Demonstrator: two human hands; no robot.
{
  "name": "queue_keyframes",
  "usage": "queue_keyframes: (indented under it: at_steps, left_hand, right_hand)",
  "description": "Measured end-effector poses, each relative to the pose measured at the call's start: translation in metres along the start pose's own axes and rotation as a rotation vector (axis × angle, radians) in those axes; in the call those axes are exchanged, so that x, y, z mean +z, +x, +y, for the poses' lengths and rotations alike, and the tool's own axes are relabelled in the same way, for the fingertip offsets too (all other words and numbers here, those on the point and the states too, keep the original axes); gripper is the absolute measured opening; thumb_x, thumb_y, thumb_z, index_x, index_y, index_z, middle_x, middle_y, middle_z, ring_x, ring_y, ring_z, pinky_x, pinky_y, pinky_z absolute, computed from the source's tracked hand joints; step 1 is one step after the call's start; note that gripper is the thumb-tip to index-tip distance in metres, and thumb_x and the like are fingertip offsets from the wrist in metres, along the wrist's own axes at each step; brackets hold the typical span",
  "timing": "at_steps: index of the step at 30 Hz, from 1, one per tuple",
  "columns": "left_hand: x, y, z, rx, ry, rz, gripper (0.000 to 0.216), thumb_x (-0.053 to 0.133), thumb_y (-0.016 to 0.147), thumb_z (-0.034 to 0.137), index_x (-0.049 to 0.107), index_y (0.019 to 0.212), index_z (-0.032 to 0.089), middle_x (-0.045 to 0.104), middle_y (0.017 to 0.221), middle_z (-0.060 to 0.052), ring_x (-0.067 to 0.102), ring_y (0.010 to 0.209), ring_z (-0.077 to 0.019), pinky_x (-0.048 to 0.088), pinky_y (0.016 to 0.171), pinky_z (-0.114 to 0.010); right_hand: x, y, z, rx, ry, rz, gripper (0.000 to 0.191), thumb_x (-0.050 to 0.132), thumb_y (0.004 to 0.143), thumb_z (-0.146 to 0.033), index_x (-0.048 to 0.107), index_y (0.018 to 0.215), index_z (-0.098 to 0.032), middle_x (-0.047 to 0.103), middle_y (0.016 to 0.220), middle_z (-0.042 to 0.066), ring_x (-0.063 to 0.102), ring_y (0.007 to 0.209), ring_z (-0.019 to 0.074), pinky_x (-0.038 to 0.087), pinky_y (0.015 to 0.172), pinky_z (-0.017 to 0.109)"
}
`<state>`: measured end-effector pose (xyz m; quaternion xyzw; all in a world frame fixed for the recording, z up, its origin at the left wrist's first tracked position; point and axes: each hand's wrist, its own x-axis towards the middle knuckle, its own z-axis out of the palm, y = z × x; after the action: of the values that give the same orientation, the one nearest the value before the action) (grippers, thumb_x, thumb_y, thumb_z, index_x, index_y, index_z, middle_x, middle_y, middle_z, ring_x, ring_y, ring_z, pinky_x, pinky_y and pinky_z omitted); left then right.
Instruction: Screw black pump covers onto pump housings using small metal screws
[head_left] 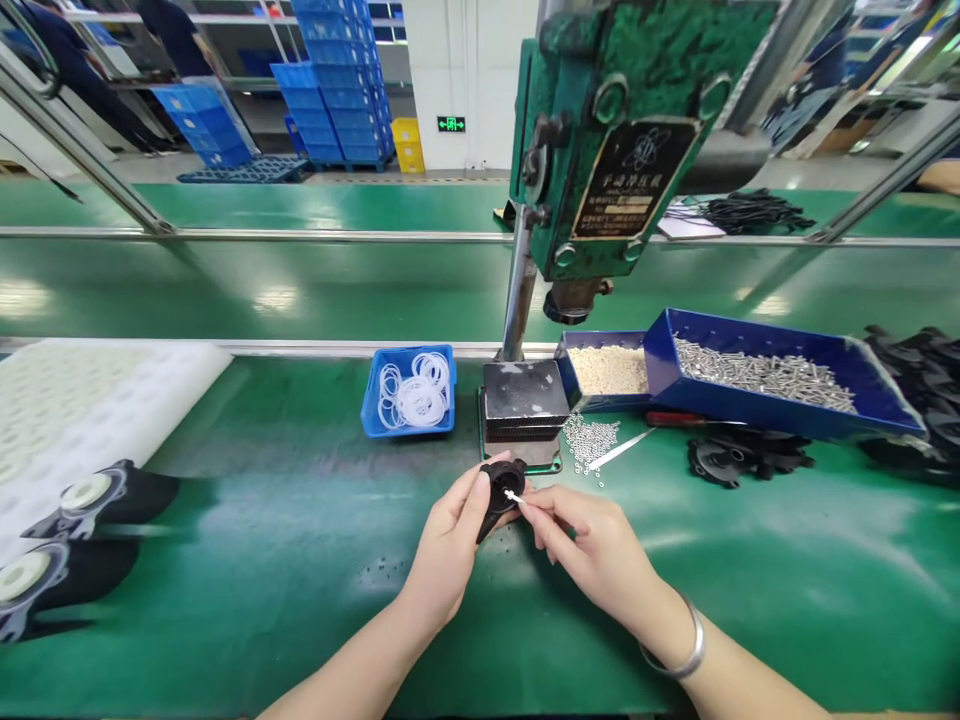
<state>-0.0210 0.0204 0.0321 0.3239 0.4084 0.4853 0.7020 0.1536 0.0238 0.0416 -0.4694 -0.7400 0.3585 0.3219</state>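
My left hand (448,535) is closed around a black round plastic housing (493,512), tilted so its hollow side faces me. Between the thumb and fingertips of my right hand (592,540) is a thin whitish pin-like piece (515,496). Its far end reaches into the housing's hollow; whether it touches the inside I cannot tell. Just beyond the housing stands the dark metal block (523,395) on the base of a green hand press (600,150). Small metal rings (589,440) lie in a loose pile beside the block.
White rings fill a blue bin (409,432) left of the press. To the right, blue bins hold beige pieces (607,370) and metal pins (765,375). A screwdriver (675,419) and black parts (739,457) lie before them. Black assemblies (97,500) rest near a white foam sheet (180,375).
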Motion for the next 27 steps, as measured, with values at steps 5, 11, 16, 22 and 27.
queue_keyframes:
  at_steps: [5, 11, 16, 22, 27]
  left_hand:
    - [-0.005, -0.001, -0.002, 0.110, 0.286, 0.019, 0.043, 0.050, 0.100, 0.046, 0.059, 0.136, 0.023, 0.064, 0.138, -0.008, 0.060, 0.127, -0.0258, 0.046, 0.111, -0.040]
    - [-0.008, -0.005, -0.002, 0.232, 0.599, 0.048, 0.041, 0.046, 0.102, 0.043, 0.056, 0.139, 0.029, 0.059, 0.143, -0.004, 0.054, 0.133, -0.0239, 0.040, 0.115, -0.039]
    - [-0.012, -0.004, -0.012, 0.455, 0.840, 0.042, 0.042, 0.045, 0.103, 0.032, 0.050, 0.144, 0.029, 0.058, 0.144, -0.005, 0.053, 0.133, -0.0218, 0.041, 0.113, -0.036]
    - [-0.012, -0.004, -0.010, 0.567, 1.007, -0.034, 0.043, 0.044, 0.103, 0.032, 0.050, 0.144, 0.020, 0.066, 0.129, -0.012, 0.063, 0.116, -0.0225, 0.049, 0.102, -0.034]
    - [-0.021, -0.005, 0.011, 0.670, 1.200, -0.099, 0.043, 0.045, 0.101, 0.043, 0.059, 0.136, 0.021, 0.072, 0.113, -0.009, 0.067, 0.107, -0.0198, 0.048, 0.102, -0.032]
  right_hand:
    - [0.000, 0.000, -0.001, -0.012, -0.048, 0.008, 0.024, 0.047, 0.102, -0.029, 0.067, 0.094, -0.019, 0.062, 0.067, 0.000, 0.057, 0.058, 0.0119, 0.044, 0.060, 0.024]
    - [0.001, -0.002, -0.005, -0.001, -0.028, 0.004, 0.028, 0.044, 0.103, -0.030, 0.064, 0.086, -0.019, 0.057, 0.061, -0.003, 0.054, 0.053, 0.0109, 0.042, 0.058, 0.024]
    - [0.007, -0.002, -0.001, 0.006, 0.010, 0.038, 0.030, 0.043, 0.103, -0.032, 0.063, 0.085, -0.020, 0.058, 0.062, -0.002, 0.053, 0.053, 0.0102, 0.043, 0.058, 0.023]
    - [0.013, -0.006, 0.015, 0.177, 0.282, -0.098, 0.032, 0.047, 0.100, -0.047, 0.059, 0.088, -0.020, 0.059, 0.062, -0.002, 0.053, 0.048, 0.0108, 0.044, 0.052, 0.023]
    - [0.009, 0.000, 0.013, 0.369, 0.702, -0.105, 0.056, 0.070, 0.085, -0.046, 0.042, 0.130, -0.026, 0.068, 0.070, 0.000, 0.064, 0.061, 0.0187, 0.053, 0.062, 0.031]
